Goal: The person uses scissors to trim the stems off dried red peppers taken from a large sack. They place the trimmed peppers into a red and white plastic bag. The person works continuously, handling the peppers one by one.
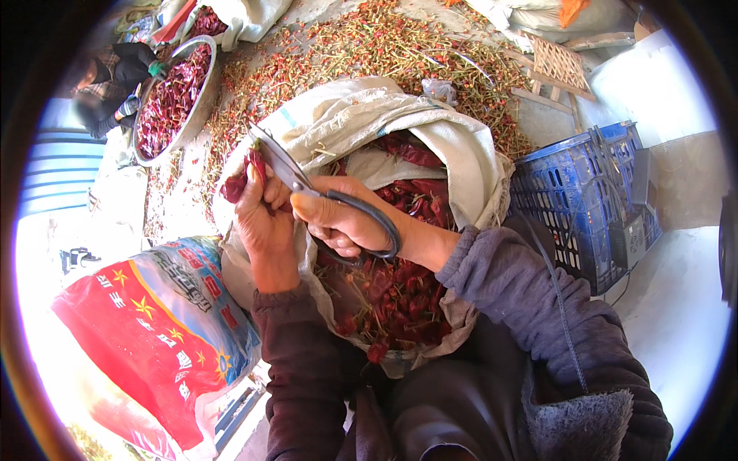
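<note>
My left hand point(262, 222) grips a small bunch of dried red chili peppers point(235, 187), with a green-brown stem end sticking up. Black-handled scissors point(285, 164) are in my right hand point(343, 216), their blades pointing up and left beside that stem. Whether the blades touch it, I cannot tell. Both hands are close together over the left rim of a white woven sack point(461, 144). The sack stands with its mouth rolled down and holds many dried red chilies point(398, 294), some with stems.
Cut stems and chili bits point(357, 46) cover the floor beyond. A blue plastic crate point(559, 196) stands right, near a wooden chair point(556, 72). A printed red-and-blue bag point(167, 311) lies left. At upper left, a person point(106, 86) sits by a metal basin point(212, 86) of chilies.
</note>
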`<state>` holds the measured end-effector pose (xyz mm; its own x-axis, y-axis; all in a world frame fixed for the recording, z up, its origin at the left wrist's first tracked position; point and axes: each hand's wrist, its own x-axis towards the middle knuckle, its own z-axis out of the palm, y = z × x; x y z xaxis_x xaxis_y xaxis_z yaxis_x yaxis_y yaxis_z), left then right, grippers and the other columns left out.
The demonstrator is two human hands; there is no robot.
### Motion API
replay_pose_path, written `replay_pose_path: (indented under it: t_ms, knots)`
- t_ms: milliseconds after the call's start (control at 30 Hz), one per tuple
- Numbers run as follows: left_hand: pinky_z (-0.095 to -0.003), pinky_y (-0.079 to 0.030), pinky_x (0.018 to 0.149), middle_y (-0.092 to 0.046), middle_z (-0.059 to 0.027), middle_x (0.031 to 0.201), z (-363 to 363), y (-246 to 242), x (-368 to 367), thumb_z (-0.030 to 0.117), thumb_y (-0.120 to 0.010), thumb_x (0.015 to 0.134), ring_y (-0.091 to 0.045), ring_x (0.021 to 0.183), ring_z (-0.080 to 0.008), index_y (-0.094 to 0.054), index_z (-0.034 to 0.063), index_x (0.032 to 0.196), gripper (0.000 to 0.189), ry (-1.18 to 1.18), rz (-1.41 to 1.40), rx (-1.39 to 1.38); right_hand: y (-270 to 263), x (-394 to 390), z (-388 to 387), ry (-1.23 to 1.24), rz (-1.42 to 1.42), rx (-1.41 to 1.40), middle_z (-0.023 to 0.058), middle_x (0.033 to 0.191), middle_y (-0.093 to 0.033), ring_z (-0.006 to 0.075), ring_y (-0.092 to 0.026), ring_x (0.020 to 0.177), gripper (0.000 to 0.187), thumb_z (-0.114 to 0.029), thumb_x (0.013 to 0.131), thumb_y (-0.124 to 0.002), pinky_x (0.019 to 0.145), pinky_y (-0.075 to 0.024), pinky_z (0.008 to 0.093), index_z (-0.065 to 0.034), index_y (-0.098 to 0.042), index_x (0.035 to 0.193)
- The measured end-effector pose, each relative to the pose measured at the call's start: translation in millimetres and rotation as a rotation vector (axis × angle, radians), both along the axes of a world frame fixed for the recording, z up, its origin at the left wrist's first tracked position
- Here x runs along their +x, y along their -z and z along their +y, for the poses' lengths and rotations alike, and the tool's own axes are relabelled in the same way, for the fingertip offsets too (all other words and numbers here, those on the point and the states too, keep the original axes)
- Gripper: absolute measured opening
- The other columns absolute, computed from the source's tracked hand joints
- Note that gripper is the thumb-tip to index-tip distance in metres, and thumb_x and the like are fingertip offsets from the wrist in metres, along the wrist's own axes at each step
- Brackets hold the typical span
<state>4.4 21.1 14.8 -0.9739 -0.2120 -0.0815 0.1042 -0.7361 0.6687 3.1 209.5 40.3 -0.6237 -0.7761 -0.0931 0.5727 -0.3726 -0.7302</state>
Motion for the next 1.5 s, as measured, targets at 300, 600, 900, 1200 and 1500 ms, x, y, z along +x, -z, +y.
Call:
replay_pose_path:
  t_ms: [300, 600, 900, 1200, 1500]
  knots:
    - [-0.0225, -0.039, 0.057, -0.061, -0.0041, 0.086, -1, 7, 1, 0.010, -0.063, 0.101, -0.041, 0.060, -0.0089, -0.062, -0.0002, 0.106, 0.012, -0.077, -0.062, -0.040, 7, -13, -3, -0.017, 0.125, 0.208, -0.0029, 0.068, -0.050, 0.0057, -0.046, 0.052, 0.043, -0.050, 0.099, -0.067, 0.046, -0.0391, 0.0253, -0.0067, -0.061, 0.102]
    - [-0.0207, -0.036, 0.055, -0.061, 0.0010, 0.088, 6, 2, -1, 0.010, -0.073, 0.096, -0.048, 0.065, -0.0046, -0.063, 0.0013, 0.128, 0.035, -0.277, -0.095, -0.768, 19, -23, 7, 0.312, 0.808, 0.675, 0.0229, 0.083, -0.069, 0.0438, -0.069, 0.083, 0.056, -0.054, 0.087, -0.077, 0.073, -0.0534, 0.0454, 0.0001, -0.069, 0.101]
    - [-0.0206, -0.036, 0.048, -0.068, -0.0062, 0.088, 1, 1, 0, 0.006, -0.069, 0.096, -0.048, 0.058, -0.0046, -0.065, 0.0025, 0.119, 0.023, -0.236, -0.202, -0.617, 22, -23, 7, 0.380, 0.896, 0.652, 0.0259, 0.078, -0.068, 0.0464, -0.068, 0.080, 0.065, -0.061, 0.083, -0.076, 0.070, -0.0533, 0.0490, 0.0015, -0.067, 0.096]
    - [-0.0215, -0.035, 0.048, -0.067, -0.0110, 0.091, -6, -1, 3, 0.001, -0.067, 0.095, -0.048, 0.057, -0.0077, -0.061, 0.0027, 0.117, 0.022, -0.175, -0.194, -0.510, 23, -36, 26, 0.294, 1.225, 0.834, 0.0299, 0.090, -0.067, 0.0485, -0.068, 0.086, 0.091, -0.079, 0.070, -0.074, 0.075, -0.0552, 0.0524, 0.0027, -0.063, 0.110]
    - [-0.0232, -0.037, 0.051, -0.065, -0.0081, 0.095, -14, 6, 5, 0.003, -0.067, 0.095, -0.051, 0.065, -0.0110, -0.058, 0.0052, 0.121, 0.027, -0.013, -0.151, -0.484, 26, -37, 27, 0.336, 1.276, 0.898, 0.0279, 0.089, -0.065, 0.0453, -0.069, 0.087, 0.092, -0.082, 0.071, -0.069, 0.076, -0.0565, 0.0510, 0.0028, -0.062, 0.108]
